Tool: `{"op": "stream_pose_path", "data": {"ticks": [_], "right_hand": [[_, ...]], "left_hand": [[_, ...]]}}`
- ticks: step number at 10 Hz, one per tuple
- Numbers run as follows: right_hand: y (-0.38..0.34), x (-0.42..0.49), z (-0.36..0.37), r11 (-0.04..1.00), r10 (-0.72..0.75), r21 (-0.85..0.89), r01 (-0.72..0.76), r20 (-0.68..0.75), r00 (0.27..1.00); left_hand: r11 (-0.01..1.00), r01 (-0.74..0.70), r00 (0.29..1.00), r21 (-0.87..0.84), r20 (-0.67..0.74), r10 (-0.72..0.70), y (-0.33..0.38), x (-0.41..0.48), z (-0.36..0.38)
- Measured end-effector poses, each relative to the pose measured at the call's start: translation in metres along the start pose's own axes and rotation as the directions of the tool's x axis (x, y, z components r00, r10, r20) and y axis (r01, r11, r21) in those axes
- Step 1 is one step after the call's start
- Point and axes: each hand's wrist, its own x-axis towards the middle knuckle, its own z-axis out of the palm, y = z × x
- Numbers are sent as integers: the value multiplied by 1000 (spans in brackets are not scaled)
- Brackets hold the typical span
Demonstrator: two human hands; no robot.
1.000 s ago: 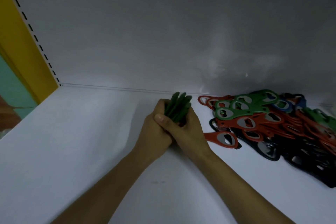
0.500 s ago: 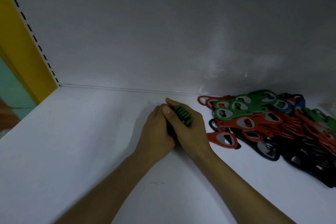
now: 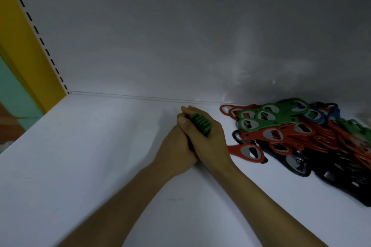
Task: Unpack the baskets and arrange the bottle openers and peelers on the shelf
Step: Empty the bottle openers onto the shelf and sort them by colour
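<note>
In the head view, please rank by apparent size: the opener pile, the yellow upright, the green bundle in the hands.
Largest: opener pile, cut by the frame.
Then: yellow upright.
Smallest: green bundle, mostly hidden inside the left hand and right hand.

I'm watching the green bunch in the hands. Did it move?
Yes. The green bunch tipped and sank lower, away from the shelf's back seam that its tips reached before.

the left hand and right hand meet side by side near the middle of the shelf, just in front of the back panel, with a bundle of bottle openers held between them. the pile of bottle openers lies on the shelf to their right, reaching back towards the panel, its nearest piece just beside the right hand. the slotted upright stands at the shelf's left end, well apart from the hands.
</note>
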Motion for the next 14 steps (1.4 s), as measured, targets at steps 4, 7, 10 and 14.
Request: {"op": "stream_pose_path", "data": {"ticks": [4, 7, 10, 14], "right_hand": [[-20, 18, 3, 562, 522, 714, -417, 84, 849], [-52, 18, 77, 557, 515, 628, -543, 251, 819], [-38, 37, 110, 756, 556, 232, -612, 265, 788], [-36, 104, 156, 769, 577, 239, -593, 138, 805]], "left_hand": [[995, -42, 998, 90, -39, 45, 15, -14, -16], [974, -156, 953, 163, -235, 192, -22, -39, -98], [969, 241, 957, -50, -153, -246, -59, -26, -127], [936, 267, 927, 229, -326, -184, -88, 20, -129]]}}
